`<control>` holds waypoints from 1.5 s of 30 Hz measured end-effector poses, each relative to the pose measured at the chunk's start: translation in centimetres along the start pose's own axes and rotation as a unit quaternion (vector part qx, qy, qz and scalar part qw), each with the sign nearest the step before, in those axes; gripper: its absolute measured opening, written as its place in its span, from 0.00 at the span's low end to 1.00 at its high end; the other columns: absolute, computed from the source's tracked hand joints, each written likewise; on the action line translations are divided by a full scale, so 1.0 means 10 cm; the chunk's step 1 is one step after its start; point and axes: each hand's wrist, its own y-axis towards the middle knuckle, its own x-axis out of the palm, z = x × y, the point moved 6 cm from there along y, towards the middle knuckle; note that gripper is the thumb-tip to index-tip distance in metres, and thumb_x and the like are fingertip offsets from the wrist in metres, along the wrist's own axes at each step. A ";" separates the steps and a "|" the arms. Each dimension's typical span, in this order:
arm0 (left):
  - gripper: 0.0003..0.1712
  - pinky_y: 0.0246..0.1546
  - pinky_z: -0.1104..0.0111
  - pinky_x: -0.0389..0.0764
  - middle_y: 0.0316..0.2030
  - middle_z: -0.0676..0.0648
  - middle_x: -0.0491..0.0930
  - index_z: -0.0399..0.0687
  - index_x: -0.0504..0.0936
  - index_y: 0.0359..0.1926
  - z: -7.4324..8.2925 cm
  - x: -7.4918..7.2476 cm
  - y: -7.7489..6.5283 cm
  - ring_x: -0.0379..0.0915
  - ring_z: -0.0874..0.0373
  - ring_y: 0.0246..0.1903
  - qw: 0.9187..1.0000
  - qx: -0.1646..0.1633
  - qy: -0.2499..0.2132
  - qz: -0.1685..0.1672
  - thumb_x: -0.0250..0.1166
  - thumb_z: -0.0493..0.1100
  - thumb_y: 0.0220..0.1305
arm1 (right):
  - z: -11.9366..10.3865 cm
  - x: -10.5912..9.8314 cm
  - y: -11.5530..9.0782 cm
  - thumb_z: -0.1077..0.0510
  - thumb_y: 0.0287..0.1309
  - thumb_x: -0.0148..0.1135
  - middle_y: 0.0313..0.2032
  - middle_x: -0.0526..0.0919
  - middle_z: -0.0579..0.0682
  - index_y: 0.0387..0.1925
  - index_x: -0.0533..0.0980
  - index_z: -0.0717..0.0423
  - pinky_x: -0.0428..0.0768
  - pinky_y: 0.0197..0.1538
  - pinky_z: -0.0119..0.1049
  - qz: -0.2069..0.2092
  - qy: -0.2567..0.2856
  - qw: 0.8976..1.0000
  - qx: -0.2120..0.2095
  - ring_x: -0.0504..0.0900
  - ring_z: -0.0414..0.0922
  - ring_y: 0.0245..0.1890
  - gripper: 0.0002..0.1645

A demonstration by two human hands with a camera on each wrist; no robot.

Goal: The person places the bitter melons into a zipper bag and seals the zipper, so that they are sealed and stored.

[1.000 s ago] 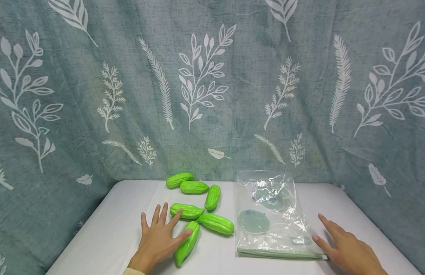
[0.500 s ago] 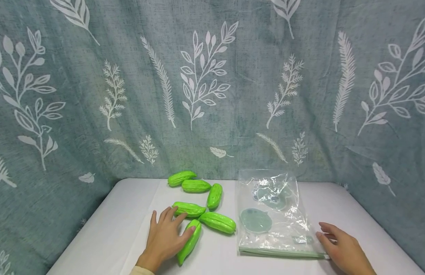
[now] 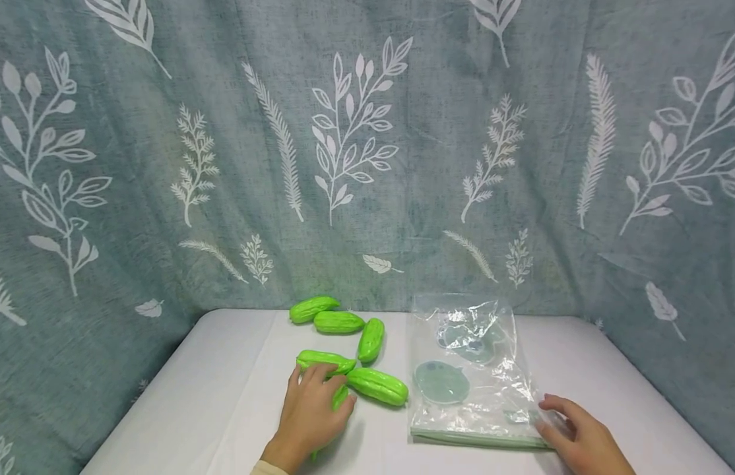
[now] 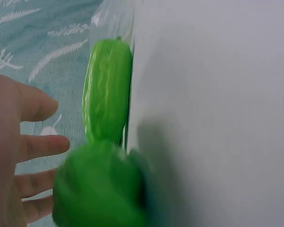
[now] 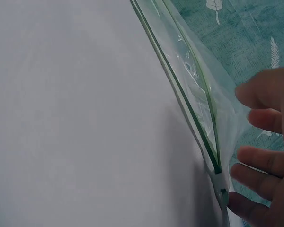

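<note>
My left hand (image 3: 311,414) hovers over the nearest green bitter melon (image 3: 340,396) and hides most of it. In the left wrist view, the bent, spread fingers (image 4: 40,149) stand beside this melon without gripping it. At the right, my right hand (image 3: 584,441) is by the near right corner of a clear zip bag (image 3: 492,402) lying flat. Its fingers (image 5: 255,177) are loosely bent along the bag's edge, close to the slider (image 5: 222,196); whether they touch it I cannot tell. The bag's green-edged mouth stands slightly apart in the right wrist view.
Other bitter melons lie near the left hand: one just beyond it (image 3: 326,360), one to its right (image 3: 377,386), and several further back (image 3: 338,322). They rest on a white table (image 3: 225,369). A leaf-patterned curtain (image 3: 427,198) hangs behind.
My left hand has moved right, over the nearest melon, its fingers bending from a wide spread. My right hand has come left to the bag's corner, and its fingers have bent. The melons stay put.
</note>
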 end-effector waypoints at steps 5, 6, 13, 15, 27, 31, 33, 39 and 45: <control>0.15 0.63 0.37 0.61 0.53 0.48 0.81 0.55 0.88 0.43 0.20 0.05 0.03 0.74 0.49 0.57 0.999 0.038 -0.009 0.016 0.66 0.56 0.62 | -0.06 0.05 -0.01 0.43 0.58 0.71 0.64 0.70 0.70 0.53 0.78 0.57 0.69 0.57 0.69 -0.013 -0.014 0.999 -0.034 0.67 0.72 0.63 0.28; 0.14 0.63 0.38 0.62 0.52 0.48 0.81 0.56 0.88 0.43 0.24 0.06 0.04 0.74 0.49 0.56 0.999 0.046 -0.012 0.022 0.66 0.55 0.62 | -0.07 0.06 -0.01 0.43 0.57 0.71 0.64 0.70 0.70 0.52 0.79 0.56 0.69 0.56 0.70 -0.015 -0.018 0.999 -0.039 0.66 0.72 0.63 0.28; 0.08 0.59 0.39 0.68 0.47 0.49 0.83 0.56 0.88 0.38 0.46 0.06 0.03 0.77 0.51 0.52 0.993 0.092 -0.032 0.061 0.69 0.50 0.59 | -0.15 0.10 -0.05 0.46 0.53 0.75 0.64 0.69 0.68 0.48 0.80 0.50 0.70 0.52 0.72 0.000 -0.008 0.995 -0.099 0.67 0.72 0.62 0.24; 0.08 0.59 0.40 0.69 0.46 0.50 0.83 0.55 0.88 0.38 0.52 0.07 0.03 0.77 0.52 0.51 0.992 0.100 -0.039 0.066 0.70 0.50 0.59 | -0.17 0.10 -0.06 0.46 0.51 0.76 0.64 0.69 0.67 0.47 0.81 0.49 0.70 0.51 0.72 0.004 -0.009 0.994 -0.110 0.67 0.71 0.62 0.23; 0.06 0.54 0.55 0.74 0.40 0.54 0.84 0.55 0.88 0.36 0.92 0.08 0.04 0.78 0.60 0.45 0.979 0.173 -0.047 0.097 0.69 0.48 0.59 | -0.21 0.15 -0.06 0.46 0.49 0.77 0.63 0.69 0.66 0.46 0.81 0.46 0.73 0.51 0.69 -0.004 -0.016 0.991 -0.133 0.69 0.71 0.60 0.23; 0.05 0.50 0.59 0.76 0.39 0.56 0.83 0.56 0.88 0.35 1.02 0.09 0.03 0.79 0.60 0.43 0.976 0.187 -0.042 0.105 0.71 0.48 0.57 | -0.18 0.18 -0.07 0.46 0.49 0.77 0.63 0.69 0.67 0.46 0.81 0.46 0.73 0.51 0.69 -0.010 -0.021 0.991 -0.133 0.70 0.71 0.60 0.23; 0.05 0.49 0.60 0.76 0.38 0.56 0.83 0.55 0.88 0.35 1.06 0.09 0.02 0.79 0.61 0.43 0.975 0.191 -0.046 0.107 0.71 0.48 0.56 | -0.18 0.19 -0.06 0.45 0.49 0.77 0.63 0.69 0.67 0.46 0.81 0.46 0.74 0.51 0.69 -0.012 -0.023 0.991 -0.131 0.70 0.71 0.60 0.23; 0.04 0.47 0.64 0.78 0.39 0.57 0.83 0.57 0.88 0.35 1.17 0.14 0.00 0.79 0.63 0.43 0.970 0.212 -0.063 0.096 0.70 0.47 0.58 | -0.17 0.21 -0.05 0.45 0.51 0.76 0.63 0.69 0.68 0.46 0.81 0.48 0.73 0.51 0.70 -0.015 -0.028 0.992 -0.124 0.69 0.73 0.60 0.22; 0.05 0.43 0.70 0.77 0.39 0.59 0.82 0.60 0.89 0.36 1.29 0.18 -0.04 0.78 0.66 0.43 0.966 0.236 -0.064 0.083 0.70 0.48 0.57 | -0.19 0.23 -0.03 0.44 0.54 0.74 0.63 0.70 0.68 0.47 0.82 0.49 0.72 0.52 0.69 -0.013 -0.028 0.994 -0.102 0.69 0.72 0.61 0.22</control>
